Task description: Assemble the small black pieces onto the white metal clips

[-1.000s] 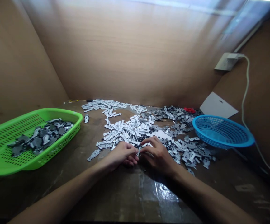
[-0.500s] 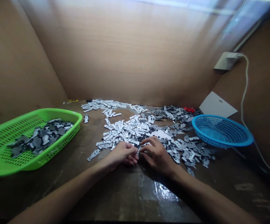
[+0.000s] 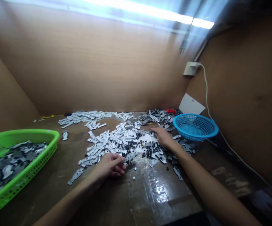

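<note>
My left hand (image 3: 114, 164) is closed in a pinch, with a flat grey piece (image 3: 131, 156) at its fingertips. This piece is long and notched, and the fingers cover part of it. Farther forward, my right hand (image 3: 163, 137) stretches its fingers over the edge of the grey pieces (image 3: 158, 116). Its thumb is mostly hidden, and I cannot tell whether the fingertips touch a piece. Between the hands, small black parts (image 3: 147, 153) lie scattered on and around a white sheet (image 3: 147, 138). Light silver pieces (image 3: 109, 138) are heaped beyond my left hand.
A green basket (image 3: 53, 141) with grey pieces stands at left. A blue basket (image 3: 195, 138) sits at right, before a white card (image 3: 191, 104). A red item (image 3: 171, 111) lies at the back. A cable (image 3: 206, 84) hangs from a wall socket (image 3: 191, 68).
My hands have moved apart: the right one reached forward to the grey pieces, while the left stayed near the front. The view has turned right and tilted up. Two small pale bits now show on the table.
</note>
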A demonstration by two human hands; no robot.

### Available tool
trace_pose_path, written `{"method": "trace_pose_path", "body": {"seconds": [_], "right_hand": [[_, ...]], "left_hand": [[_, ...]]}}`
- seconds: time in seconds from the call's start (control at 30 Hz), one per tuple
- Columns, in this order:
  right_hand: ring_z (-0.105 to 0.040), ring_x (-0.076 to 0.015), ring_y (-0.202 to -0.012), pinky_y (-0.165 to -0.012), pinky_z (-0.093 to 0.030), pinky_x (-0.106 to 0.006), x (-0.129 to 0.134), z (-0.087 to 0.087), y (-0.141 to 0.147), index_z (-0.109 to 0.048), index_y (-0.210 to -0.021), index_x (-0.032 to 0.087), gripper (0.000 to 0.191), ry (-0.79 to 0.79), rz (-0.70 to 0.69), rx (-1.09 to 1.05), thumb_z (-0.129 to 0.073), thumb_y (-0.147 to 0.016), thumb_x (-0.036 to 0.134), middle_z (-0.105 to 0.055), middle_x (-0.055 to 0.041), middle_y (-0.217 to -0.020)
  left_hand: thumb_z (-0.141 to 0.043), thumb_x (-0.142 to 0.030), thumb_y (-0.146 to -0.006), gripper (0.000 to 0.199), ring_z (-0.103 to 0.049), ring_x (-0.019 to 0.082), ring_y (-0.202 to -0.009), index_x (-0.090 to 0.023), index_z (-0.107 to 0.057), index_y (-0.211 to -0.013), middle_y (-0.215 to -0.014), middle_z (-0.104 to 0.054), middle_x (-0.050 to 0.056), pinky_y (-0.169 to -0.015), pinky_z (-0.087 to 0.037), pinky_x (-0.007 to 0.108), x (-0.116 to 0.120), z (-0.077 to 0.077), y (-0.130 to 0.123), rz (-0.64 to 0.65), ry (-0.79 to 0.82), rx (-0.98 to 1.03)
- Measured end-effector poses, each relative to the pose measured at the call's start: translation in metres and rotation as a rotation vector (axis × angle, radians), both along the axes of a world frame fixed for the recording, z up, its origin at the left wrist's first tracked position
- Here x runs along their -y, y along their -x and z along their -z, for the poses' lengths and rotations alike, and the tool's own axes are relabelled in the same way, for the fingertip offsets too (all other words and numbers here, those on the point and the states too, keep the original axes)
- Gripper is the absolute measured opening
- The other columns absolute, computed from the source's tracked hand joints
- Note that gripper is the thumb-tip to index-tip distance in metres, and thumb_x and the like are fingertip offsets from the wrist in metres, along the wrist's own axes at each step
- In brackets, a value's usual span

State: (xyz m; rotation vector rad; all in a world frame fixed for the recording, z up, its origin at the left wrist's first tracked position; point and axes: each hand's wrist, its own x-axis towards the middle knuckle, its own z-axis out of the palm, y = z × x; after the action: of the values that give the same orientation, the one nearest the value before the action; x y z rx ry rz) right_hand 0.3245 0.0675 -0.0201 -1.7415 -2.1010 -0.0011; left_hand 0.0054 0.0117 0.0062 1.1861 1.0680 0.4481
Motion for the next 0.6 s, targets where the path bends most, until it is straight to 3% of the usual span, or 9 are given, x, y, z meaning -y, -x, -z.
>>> {"method": "trace_pose_path", "body": {"seconds": [0.17,0.37,0.6], "right_hand": [[-0.052,-0.0200,-0.106,-0.090,-0.037,-0.030,0.005,-0.001,0.009,-0.053,-0.121,0.017,0.042,0.007,-0.062,0.007,-0.048,-0.080,0.009,-0.058,-0.0087,-0.117],[-0.054,-0.0176,-0.096,-0.084,-0.039,-0.027,0.011,-0.015,0.011,-0.069,-0.087,0.022,0.024,0.019,-0.170,0.049,-0.051,-0.080,0.008,-0.065,-0.0039,-0.095],[-0.052,-0.0205,-0.091,-0.078,-0.038,-0.029,0.017,-0.015,0.012,-0.069,-0.086,0.023,0.012,-0.015,-0.173,0.067,-0.062,-0.076,0.019,-0.062,-0.0055,-0.085]], "left_hand": [[-0.063,-0.052,-0.067,0.039,-0.061,0.012,-0.059,-0.015,-0.056,-0.075,-0.074,-0.068,0.006,-0.052,-0.045,0.019,0.001,-0.004,-0.001,-0.021,-0.012,-0.028],[-0.061,-0.052,-0.069,0.039,-0.061,0.011,-0.060,-0.015,-0.055,-0.078,-0.076,-0.067,0.006,-0.052,-0.045,0.019,0.001,-0.004,-0.002,-0.016,0.000,-0.034],[-0.062,-0.054,-0.066,0.041,-0.061,0.012,-0.058,-0.015,-0.055,-0.077,-0.075,-0.067,0.006,-0.050,-0.044,0.019,0.004,-0.006,-0.005,-0.038,-0.023,-0.073]]}}
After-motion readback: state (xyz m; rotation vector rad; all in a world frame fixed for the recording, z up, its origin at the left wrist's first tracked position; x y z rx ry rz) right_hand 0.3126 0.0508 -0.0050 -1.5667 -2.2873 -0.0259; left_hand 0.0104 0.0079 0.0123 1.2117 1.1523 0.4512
